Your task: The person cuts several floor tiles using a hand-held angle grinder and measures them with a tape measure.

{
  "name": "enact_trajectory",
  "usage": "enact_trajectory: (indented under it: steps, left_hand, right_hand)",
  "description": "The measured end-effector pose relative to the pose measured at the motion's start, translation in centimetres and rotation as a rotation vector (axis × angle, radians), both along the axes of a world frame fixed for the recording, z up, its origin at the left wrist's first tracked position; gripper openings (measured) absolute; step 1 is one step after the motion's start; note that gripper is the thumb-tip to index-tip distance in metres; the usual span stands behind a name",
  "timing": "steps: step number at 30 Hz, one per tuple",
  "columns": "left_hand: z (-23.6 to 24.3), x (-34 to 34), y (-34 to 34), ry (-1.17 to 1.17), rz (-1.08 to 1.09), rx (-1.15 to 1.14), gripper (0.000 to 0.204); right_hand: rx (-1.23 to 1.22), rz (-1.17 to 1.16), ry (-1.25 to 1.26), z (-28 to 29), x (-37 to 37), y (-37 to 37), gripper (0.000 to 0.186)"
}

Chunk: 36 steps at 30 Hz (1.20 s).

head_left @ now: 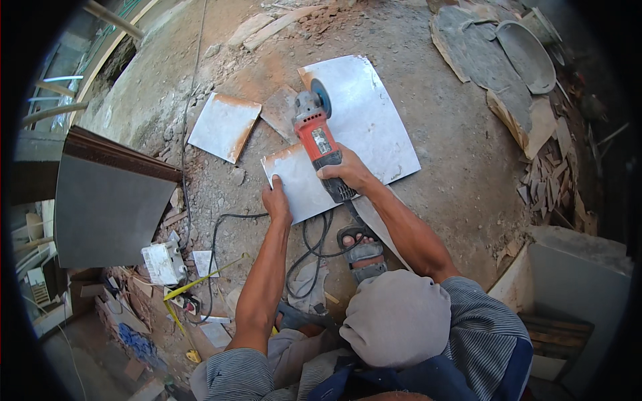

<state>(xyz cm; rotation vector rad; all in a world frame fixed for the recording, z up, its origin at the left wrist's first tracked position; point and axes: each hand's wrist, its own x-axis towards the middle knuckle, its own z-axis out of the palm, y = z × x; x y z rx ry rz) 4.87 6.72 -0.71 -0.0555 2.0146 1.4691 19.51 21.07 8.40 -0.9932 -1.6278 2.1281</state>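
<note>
Right hand point(349, 170) is gripping the grinder point(314, 137), left fingers point(277, 182) hold the white tile point(302, 184); looks part-cut, can't tell how much is left.

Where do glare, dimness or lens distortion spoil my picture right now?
Head view: the large pale tile looks bright, some surface detail washed out; the angle grinder reads clearly; the edges of the grey slab bow with the fisheye; the wooden slats at lower right sit dim; the corners go black.
</note>
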Motion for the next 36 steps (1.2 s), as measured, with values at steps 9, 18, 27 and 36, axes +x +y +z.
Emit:
enact_trajectory:
  steps: [9,18,27,36]
  left_hand:
    - [1.5,-2.0,-0.9,-0.538,-0.209,0.393,0.043]
    - [7.6,-2.1,-0.2,-0.479,-0.302,0.553,0.068]
    - [19.7,-7.3,5.5,-0.128,-0.524,0.377,0.049]
    - [29.9,-10.3,7.8,0.263,-0.762,0.221,0.062]
  right_hand:
    - [-0.038,-0.134,0.103,7.2,7.3,2.2,0.057]
    - [-0.016,-0.284,0.066,9.0,15.3,2.2,0.052]
    - [0.007,-0.369,0.016,9.0,18.6,1.9,0.053]
    - [0.019,-0.430,0.011,9.2,19.7,2.0,0.054]
